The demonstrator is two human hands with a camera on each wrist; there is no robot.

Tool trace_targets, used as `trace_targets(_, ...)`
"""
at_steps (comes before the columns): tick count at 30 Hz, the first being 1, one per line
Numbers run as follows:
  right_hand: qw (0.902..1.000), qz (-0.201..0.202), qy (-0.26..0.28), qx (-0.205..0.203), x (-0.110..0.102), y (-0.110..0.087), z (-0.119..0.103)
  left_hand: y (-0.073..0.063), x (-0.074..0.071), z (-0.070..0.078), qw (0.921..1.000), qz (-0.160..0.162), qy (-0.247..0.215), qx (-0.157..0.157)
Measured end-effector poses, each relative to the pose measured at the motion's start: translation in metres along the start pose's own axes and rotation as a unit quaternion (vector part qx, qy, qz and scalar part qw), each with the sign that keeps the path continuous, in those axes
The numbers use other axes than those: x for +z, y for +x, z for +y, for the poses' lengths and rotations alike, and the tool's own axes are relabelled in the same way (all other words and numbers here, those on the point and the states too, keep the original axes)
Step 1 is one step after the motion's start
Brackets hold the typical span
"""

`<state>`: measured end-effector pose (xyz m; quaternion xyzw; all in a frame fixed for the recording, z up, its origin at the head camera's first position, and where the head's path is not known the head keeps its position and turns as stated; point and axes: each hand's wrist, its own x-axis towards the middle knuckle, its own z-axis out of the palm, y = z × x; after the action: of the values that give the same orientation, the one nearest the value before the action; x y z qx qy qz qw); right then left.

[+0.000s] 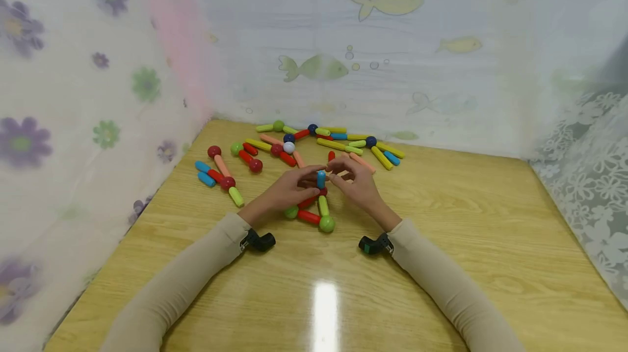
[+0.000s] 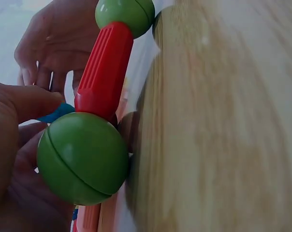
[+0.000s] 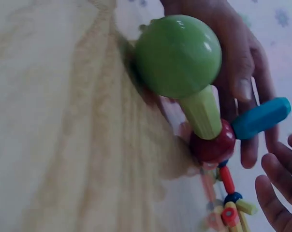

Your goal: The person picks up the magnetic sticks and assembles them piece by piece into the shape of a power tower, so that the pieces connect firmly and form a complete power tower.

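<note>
A triangle of balls and sticks stands on the table between my hands. In the head view its corners are a green ball (image 1: 327, 224), another green ball (image 1: 291, 212) and a dark red ball (image 1: 322, 192). Red sticks (image 1: 309, 217) and a lime stick (image 1: 323, 206) join them. A blue stick (image 3: 263, 118) rises from the dark red ball. My left hand (image 1: 296, 186) reaches around it, fingers extended behind the stick and thumb in front. Close on the other side, my right hand (image 1: 357, 182) has loosely bent fingers (image 3: 281, 169), apart from the blue stick in the right wrist view.
Behind my hands lie joined sticks and balls, among them a navy ball (image 1: 371, 142) and a white ball (image 1: 289, 147). Toward the left are a dark red ball (image 1: 228, 183) with sticks attached and a loose blue stick (image 1: 206, 179). Patterned curtains (image 1: 314, 25) border the table.
</note>
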<state>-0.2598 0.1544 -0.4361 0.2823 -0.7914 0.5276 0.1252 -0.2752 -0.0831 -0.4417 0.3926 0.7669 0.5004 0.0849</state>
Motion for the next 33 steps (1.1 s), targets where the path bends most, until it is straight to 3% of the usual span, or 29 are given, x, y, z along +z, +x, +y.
trace_targets(4,0.9988,0.041,-0.025,0.01,-0.009,0.003,0.007,-0.001,0.001,-0.003,0.9999,-0.01,-0.006,0.004)
trace_targets(12,0.9913,0.077,-0.102,0.033,-0.037,0.01,0.027,-0.006,-0.001,-0.006,0.9997,0.002,0.024,-0.002)
trace_targets(15,0.9825,0.086,-0.159,0.046,-0.051,0.018,0.036,-0.009,-0.005,-0.006,0.9995,0.011,0.027,-0.013)
trace_targets(17,0.9708,0.08,-0.22,0.055,-0.061,0.026,0.042,-0.012,-0.006,-0.006,0.9993,0.019,0.023,-0.024)
trace_targets(22,0.9319,0.011,-0.35,0.095,-0.083,0.052,0.053,-0.015,-0.009,-0.005,0.9987,0.02,0.02,-0.042)
trace_targets(28,0.9059,-0.112,-0.371,0.171,-0.086,0.077,0.059,-0.018,-0.007,-0.006,0.9979,0.026,0.015,-0.058)
trace_targets(33,0.8875,-0.139,-0.399,0.183,-0.075,0.089,0.056,-0.017,-0.007,-0.007,0.998,0.033,0.009,-0.053)
